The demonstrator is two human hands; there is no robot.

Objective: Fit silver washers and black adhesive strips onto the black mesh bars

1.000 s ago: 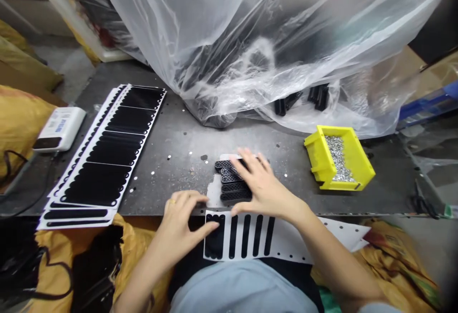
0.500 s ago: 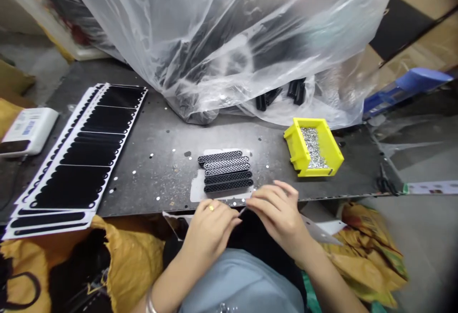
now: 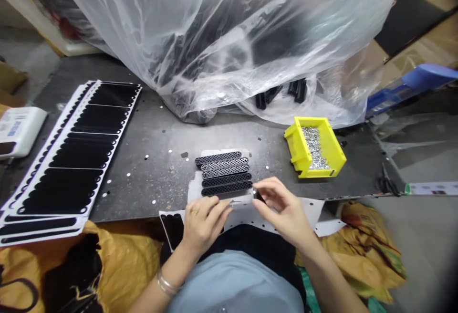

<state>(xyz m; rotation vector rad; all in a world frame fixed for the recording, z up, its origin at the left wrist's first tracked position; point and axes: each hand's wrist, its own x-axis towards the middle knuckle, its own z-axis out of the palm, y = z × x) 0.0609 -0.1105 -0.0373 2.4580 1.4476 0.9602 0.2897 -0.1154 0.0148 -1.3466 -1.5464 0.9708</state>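
My left hand (image 3: 204, 221) is at the table's front edge, its thumb and fingers pinched together. A thin pale sliver shows at its fingertips, too small to name. To its right, my right hand (image 3: 282, 212) has its thumb and index finger apart, and a small dark patch between them is unclear. Just beyond both hands lies a row of several black strips with a lattice pattern and rounded ends (image 3: 226, 178), resting on a whitish patch. Across my lap, below the hands, a white sheet with small holes (image 3: 310, 209) is partly covered by them.
White backing sheets with black rounded strips (image 3: 77, 153) lie at left. A yellow bin (image 3: 338, 158) of small shiny metal parts stands at right, scissors (image 3: 385, 182) beyond it. Clear plastic (image 3: 229, 65) drapes over the back. A yellow sack (image 3: 130, 260) sits below the left edge.
My hands, close together half a second ago, have moved apart. My right thumb and index finger have spread. More of the white sheet over my lap now shows.
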